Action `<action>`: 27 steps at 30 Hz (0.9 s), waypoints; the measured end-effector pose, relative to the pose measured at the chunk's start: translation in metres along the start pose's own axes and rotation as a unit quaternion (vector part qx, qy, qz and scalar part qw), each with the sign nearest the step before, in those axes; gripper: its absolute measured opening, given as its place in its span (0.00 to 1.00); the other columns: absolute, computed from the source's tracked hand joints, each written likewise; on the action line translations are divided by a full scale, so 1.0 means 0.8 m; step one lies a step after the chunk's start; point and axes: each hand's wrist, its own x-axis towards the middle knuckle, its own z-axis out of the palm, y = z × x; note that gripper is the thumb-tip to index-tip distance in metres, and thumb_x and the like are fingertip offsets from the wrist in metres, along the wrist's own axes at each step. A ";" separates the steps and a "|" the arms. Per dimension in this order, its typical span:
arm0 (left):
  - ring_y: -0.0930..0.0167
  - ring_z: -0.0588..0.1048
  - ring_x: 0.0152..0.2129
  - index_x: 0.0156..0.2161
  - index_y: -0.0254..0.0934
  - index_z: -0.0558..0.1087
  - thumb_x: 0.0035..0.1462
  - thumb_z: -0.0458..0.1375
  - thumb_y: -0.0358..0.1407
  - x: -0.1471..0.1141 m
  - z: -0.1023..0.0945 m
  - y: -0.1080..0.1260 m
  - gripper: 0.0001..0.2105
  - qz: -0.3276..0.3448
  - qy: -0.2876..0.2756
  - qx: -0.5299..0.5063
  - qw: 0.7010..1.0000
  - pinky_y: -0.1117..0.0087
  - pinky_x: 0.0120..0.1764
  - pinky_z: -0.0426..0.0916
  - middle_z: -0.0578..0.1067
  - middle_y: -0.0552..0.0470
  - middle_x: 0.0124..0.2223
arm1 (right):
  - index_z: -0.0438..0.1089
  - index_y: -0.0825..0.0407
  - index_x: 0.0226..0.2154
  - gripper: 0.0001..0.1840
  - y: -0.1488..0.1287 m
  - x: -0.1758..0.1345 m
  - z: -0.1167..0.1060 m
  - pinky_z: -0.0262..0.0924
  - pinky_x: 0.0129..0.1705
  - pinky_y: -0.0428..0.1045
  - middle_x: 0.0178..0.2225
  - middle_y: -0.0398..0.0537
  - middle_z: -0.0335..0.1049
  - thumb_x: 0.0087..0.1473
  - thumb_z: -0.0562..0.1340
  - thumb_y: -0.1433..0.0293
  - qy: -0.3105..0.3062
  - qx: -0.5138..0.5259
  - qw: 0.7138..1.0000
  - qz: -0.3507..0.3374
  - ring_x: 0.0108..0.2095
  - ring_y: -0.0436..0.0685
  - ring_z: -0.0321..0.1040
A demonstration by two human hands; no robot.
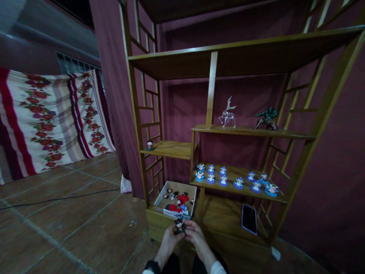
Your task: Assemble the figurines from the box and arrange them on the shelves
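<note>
Between my two hands is a small figurine (179, 226) with black hair, red on it and a dark base. My left hand (169, 236) grips it from the left, and my right hand (195, 231) has its fingers on the right side of the base. Just beyond them a shallow white box (163, 209) sits on the low left part of the shelf unit, with several small figurines in red, black and blue inside. A similar black-haired figurine (149, 145) stands at the left end of the middle-left shelf (173, 147).
Several blue and white figurines (223, 180) stand in rows on the lower right shelf (236, 171). Above are a clear deer ornament (228, 114) and a dark green figure (267, 118). A tablet (249, 218) leans at bottom right. A black cable (62, 196) crosses the floor.
</note>
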 end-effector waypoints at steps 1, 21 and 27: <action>0.61 0.74 0.29 0.27 0.34 0.74 0.24 0.68 0.33 0.001 -0.004 0.006 0.16 0.004 0.005 0.007 1.000 0.66 0.33 0.68 0.76 0.49 0.26 | 0.70 0.50 0.31 0.21 -0.002 -0.001 0.000 0.62 0.35 0.51 0.30 0.45 0.71 0.29 0.69 0.64 0.000 0.005 1.000 0.006 0.31 0.56 0.69; 0.69 0.75 0.32 0.46 0.34 0.60 0.33 0.68 0.31 0.104 -0.027 0.350 0.33 0.313 0.008 0.002 0.950 0.63 0.40 0.68 0.75 0.49 0.35 | 0.72 0.51 0.34 0.22 -0.004 -0.015 -0.017 0.62 0.42 0.52 0.35 0.50 0.72 0.32 0.69 0.62 -0.016 0.049 0.999 -0.015 0.37 0.58 0.69; 0.68 0.75 0.32 0.44 0.33 0.61 0.32 0.68 0.30 0.125 -0.002 0.376 0.31 0.303 -0.001 0.049 0.952 0.61 0.41 0.67 0.75 0.47 0.35 | 0.72 0.51 0.33 0.21 -0.011 -0.022 -0.015 0.62 0.42 0.52 0.35 0.50 0.72 0.32 0.69 0.62 -0.022 0.056 0.998 -0.016 0.37 0.58 0.69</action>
